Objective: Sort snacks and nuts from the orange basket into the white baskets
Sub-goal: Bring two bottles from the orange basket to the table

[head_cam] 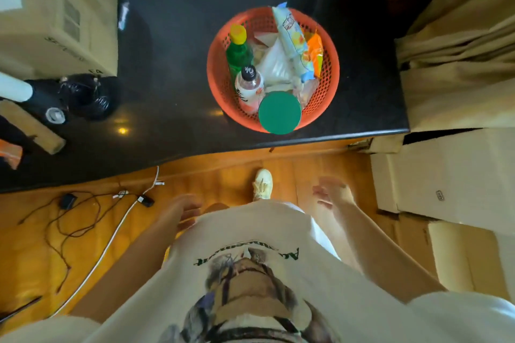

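An orange mesh basket (324, 100) stands on a black counter (178, 69). Inside it are a green bottle with a yellow cap (238, 51), a clear bottle with a black cap (249, 86), a jar with a green lid (279, 113), a long blue-and-white snack packet (292, 42), an orange packet (315, 54) and clear bags (274, 64). My left hand (185, 210) and my right hand (333, 193) hang low over the wooden floor, well short of the basket, fingers relaxed and holding nothing. No white basket is in view.
Cardboard boxes (61, 14) sit at the back left and stacked boxes (446, 181) on the right. A black device (80, 97) and a cardboard tube (30, 127) lie on the counter's left. Cables (92, 220) trail over the floor. My shoe (262, 184) is near the counter edge.
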A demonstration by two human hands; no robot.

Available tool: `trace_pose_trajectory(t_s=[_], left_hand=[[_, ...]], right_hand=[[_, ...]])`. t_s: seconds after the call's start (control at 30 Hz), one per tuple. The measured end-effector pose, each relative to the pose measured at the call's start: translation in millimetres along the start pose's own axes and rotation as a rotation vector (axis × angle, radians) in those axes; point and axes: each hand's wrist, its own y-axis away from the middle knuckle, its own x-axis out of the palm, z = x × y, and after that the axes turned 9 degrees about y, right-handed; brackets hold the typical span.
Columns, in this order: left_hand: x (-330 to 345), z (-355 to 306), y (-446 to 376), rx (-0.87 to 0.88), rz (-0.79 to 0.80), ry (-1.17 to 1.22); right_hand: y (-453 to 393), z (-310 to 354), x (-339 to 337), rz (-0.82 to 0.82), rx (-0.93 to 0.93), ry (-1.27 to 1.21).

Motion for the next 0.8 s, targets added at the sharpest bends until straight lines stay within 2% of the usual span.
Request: trace_pose_trajectory(t_s=[0.1, 0.2, 0.27, 0.33, 0.4, 0.5, 0.63, 0.8], left_hand=[[10, -31, -9, 0.007, -0.062, 0.118], [31, -79, -15, 0.065, -0.086, 0.173], [49, -120, -23, 0.129, -0.016, 0.181], [67, -160, -28, 0.199, 0.026, 0.188], [84, -194, -36, 0.310, 0.037, 0.126], [108, -228, -45, 0.484, 0.168, 0.014], [129, -253, -54, 0.614, 0.275, -0.079], [139, -261, -64, 0.649, 0.305, -0.219]], right_hand=[[-13, 70, 12, -0.079, -0.221, 0.072], [-12, 130, 28, -0.144, -0.543, 0.178], [-13, 164, 43, -0.118, -0.750, 0.316], [-17, 190, 59, -0.047, -0.881, 0.545], [-25, 210, 76, 0.022, -0.901, 0.820], [-35, 226, 96, 0.068, -0.873, 1.125], [-47, 231, 110, 0.107, -0.827, 1.210], [-48, 232, 114, 0.081, -0.816, 1.258]])
